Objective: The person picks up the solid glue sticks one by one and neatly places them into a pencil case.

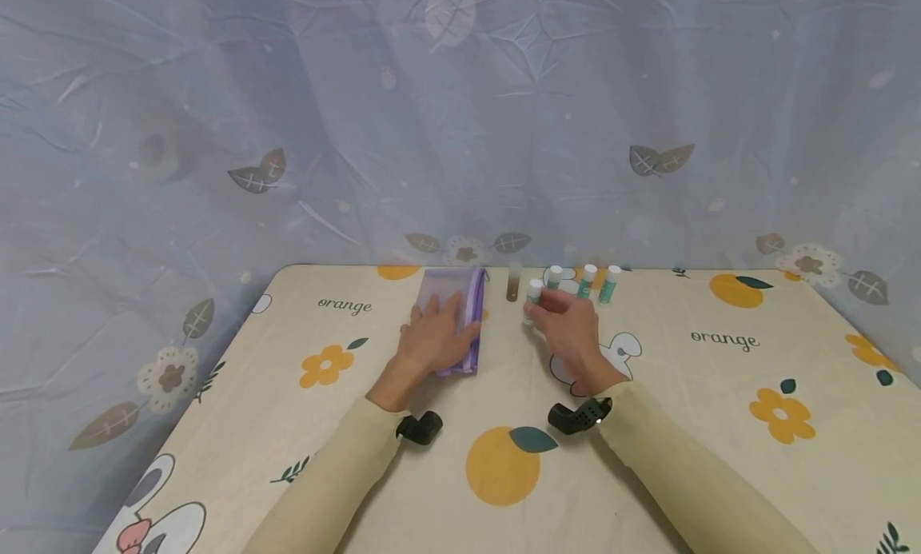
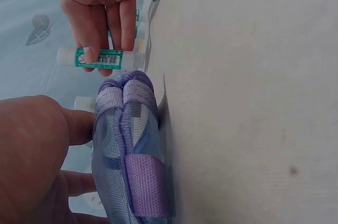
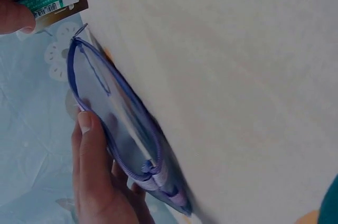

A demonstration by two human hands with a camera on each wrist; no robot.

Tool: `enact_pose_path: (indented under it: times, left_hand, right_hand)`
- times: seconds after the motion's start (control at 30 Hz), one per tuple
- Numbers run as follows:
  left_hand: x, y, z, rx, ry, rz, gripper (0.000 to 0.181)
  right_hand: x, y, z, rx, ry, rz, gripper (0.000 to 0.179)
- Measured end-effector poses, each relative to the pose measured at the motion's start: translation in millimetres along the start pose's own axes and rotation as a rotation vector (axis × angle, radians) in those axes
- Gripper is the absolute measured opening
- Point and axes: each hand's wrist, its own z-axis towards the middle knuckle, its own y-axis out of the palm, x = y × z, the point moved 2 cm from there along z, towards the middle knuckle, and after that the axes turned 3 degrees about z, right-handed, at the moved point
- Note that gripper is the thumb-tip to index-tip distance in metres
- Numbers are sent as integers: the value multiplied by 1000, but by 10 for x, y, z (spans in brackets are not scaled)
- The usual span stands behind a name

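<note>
My left hand (image 1: 435, 334) lies spread over a translucent mesh pouch (image 1: 446, 280) with purple edging, its thumb near the right side. In the right wrist view the pouch's zipped mouth (image 3: 113, 152) gapes, and the left thumb (image 3: 87, 129) lies along its rim. To the right of the pouch, my right hand (image 1: 572, 326) pinches a white-capped glue stick (image 2: 108, 58) with a green barcode label between thumb and fingers. The held glue stick is upright in the head view.
Several similar glue sticks (image 1: 608, 284) stand behind the right hand near the back edge. A slim brown tube (image 1: 512, 286) with a pale top stands between pouch and hand. The patterned cloth (image 1: 403, 490) covers the table; a grey-blue curtain (image 1: 460, 122) hangs behind.
</note>
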Motion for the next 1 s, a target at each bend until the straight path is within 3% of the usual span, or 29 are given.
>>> enact_pose_path:
  times: [1.0]
  left_hand:
    - [-7, -9, -5, -4, 6, -13, 73]
  right_hand:
    - [-57, -1, 13, -16, -19, 28, 48]
